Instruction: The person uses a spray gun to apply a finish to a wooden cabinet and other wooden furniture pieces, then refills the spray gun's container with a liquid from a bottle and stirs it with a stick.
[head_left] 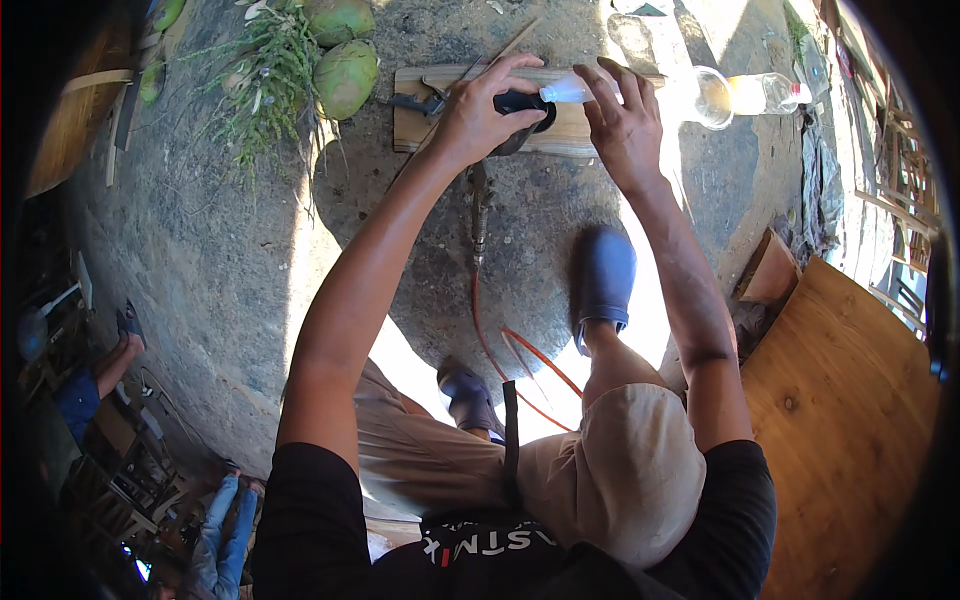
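My left hand (475, 112) is closed around a black round cup (516, 102), its fingers on the far side and its thumb on the near side. Below the cup, a metal air fitting (479, 225) and an orange hose (476, 300) run toward me; the cup appears joined to a spray gun, partly hidden. My right hand (626, 130) grips a small translucent plastic bottle (568, 90), tilted so its neck points into the cup's mouth. Both hands are over a wooden board (575, 137) on the ground. I cannot make out whether liquid flows.
A dark metal tool (415, 103) lies on the board's left end. To the right are a clear plastic cup (710, 98) and a red-capped bottle (762, 94). Green coconuts (346, 80) lie far left; a wooden panel (840, 420) at right. Other people's legs (222, 530) show lower left.
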